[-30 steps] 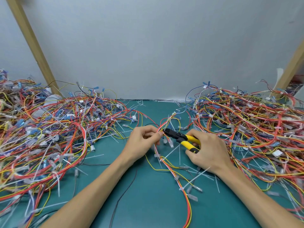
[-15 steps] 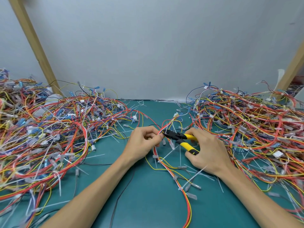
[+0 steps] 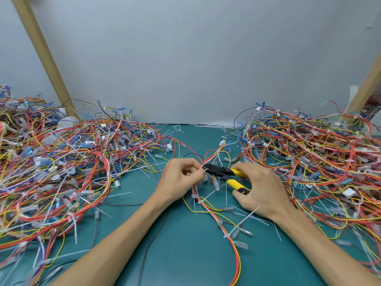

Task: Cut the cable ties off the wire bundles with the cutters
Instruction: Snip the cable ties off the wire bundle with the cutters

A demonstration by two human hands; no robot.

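- The left hand (image 3: 181,178) pinches a red-and-yellow wire bundle (image 3: 206,205) mid-mat, with its fingers curled round the wires.
- The right hand (image 3: 261,190), at its 3 o'clock, grips the yellow-handled cutters (image 3: 224,175), whose black nose points to 9 o'clock and meets a white cable tie (image 3: 203,171) at the left fingertips.
- On the green mat (image 3: 175,254), 1 tangled heap (image 3: 61,172) lies at the hands' 9 o'clock and a 2nd heap (image 3: 319,157) at 3 o'clock.

Yellow-and-black cutters (image 3: 228,176), red, yellow, blue wires (image 3: 82,162), teal mat (image 3: 185,244).

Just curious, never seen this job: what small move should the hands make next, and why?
Probably squeeze the handles: the right hand holds the yellow-handled cutters with handles spread, black tip at a white cable tie on the wire bundle the left hand pinches.
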